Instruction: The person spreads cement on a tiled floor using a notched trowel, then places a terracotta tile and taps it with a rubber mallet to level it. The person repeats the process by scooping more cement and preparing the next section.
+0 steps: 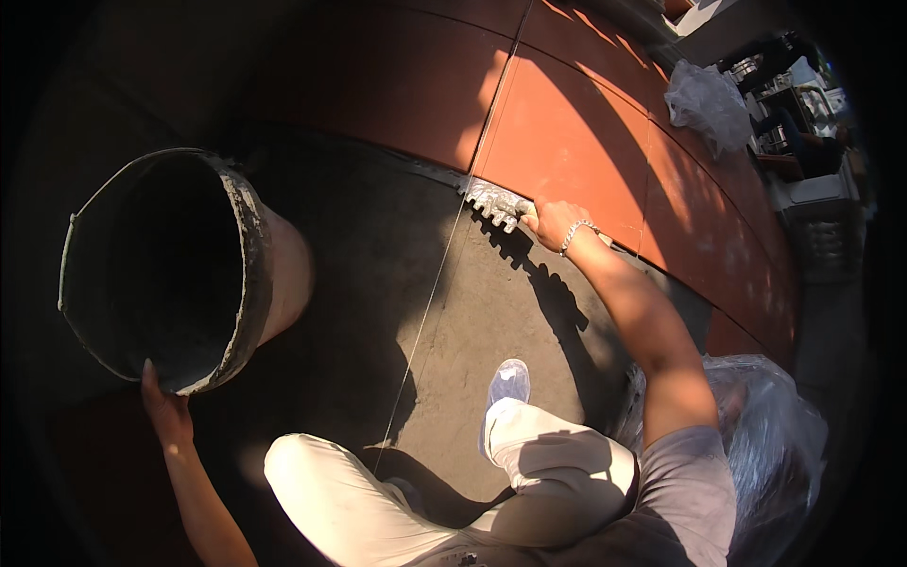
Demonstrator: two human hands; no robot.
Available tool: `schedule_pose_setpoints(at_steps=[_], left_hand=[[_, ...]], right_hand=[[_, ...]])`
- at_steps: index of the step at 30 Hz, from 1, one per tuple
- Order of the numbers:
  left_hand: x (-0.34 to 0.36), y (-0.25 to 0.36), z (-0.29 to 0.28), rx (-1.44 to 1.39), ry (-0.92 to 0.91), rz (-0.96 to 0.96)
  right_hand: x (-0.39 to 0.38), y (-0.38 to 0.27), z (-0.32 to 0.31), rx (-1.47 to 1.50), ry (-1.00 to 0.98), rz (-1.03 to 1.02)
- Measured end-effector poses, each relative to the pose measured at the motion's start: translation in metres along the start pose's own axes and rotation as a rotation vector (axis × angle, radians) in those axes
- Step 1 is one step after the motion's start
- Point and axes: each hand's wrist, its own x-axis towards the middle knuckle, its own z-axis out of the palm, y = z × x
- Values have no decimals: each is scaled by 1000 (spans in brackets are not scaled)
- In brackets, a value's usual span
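The bucket's dark inside defeats me. The left hand meets its near rim (most fingers hidden, so I cannot tell their grip). The right hand's fingers clamp the notched trowel, blade beside the red tiles' edge. Open grey ground separates trowel and bucket, crossed by string.

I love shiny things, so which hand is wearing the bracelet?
The right hand, the one holding the notched trowel: it wears the silvery chain bracelet. The left hand, touching the bucket, wears none.
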Motion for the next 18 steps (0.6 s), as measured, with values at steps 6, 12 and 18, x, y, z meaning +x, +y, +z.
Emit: schedule_pose_setpoints(at_steps=[6, 12, 18], left_hand=[[3, -3, -9, -30, 2, -8], [7, -4, -16, -13, -9, 1], [7, -4, -24, 16, -1, -17]], right_hand=[[25, -1, -8, 41, -50, -20], [57, 39, -10, 53, -211, -21], [45, 105, -11, -162, -336, 26]])
